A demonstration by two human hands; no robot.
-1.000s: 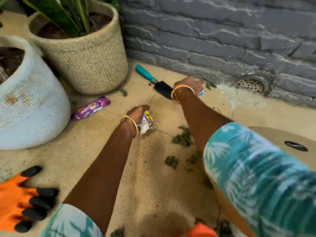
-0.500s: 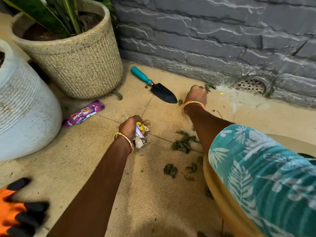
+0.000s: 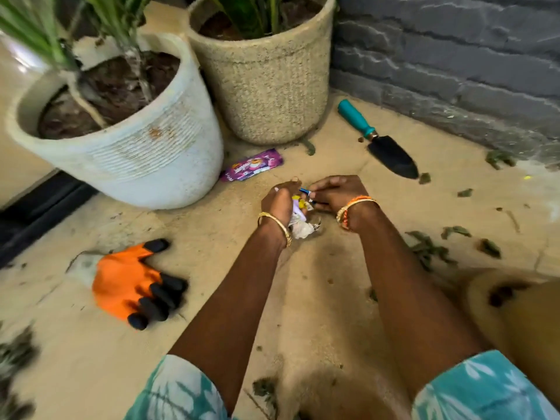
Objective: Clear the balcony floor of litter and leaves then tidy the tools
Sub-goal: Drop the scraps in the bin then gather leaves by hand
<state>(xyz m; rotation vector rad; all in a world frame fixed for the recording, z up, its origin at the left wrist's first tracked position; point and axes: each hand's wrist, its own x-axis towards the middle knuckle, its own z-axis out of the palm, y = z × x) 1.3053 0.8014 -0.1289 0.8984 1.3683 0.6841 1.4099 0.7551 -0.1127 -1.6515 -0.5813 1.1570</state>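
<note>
My left hand (image 3: 280,200) grips a crumpled bundle of wrappers (image 3: 298,221), white, yellow and purple, just above the floor. My right hand (image 3: 336,192) has come against it and pinches a small blue-and-white scrap (image 3: 306,194) at the top of that bundle. A purple wrapper (image 3: 251,164) lies flat on the tiles just beyond my hands, at the foot of the pots. A trowel (image 3: 381,144) with a teal handle and black blade lies near the wall. Dry leaves (image 3: 427,247) are scattered to the right.
An orange glove with black fingertips (image 3: 133,281) lies on the floor at left. A white pot (image 3: 145,156) and a woven beige pot (image 3: 272,83) stand behind. A grey stone wall (image 3: 454,65) bounds the back. A tan rounded container (image 3: 515,316) sits at right.
My right hand came back from the wall by the trowel with a small scrap and met my left hand. The view swung left, showing more of the pots and glove.
</note>
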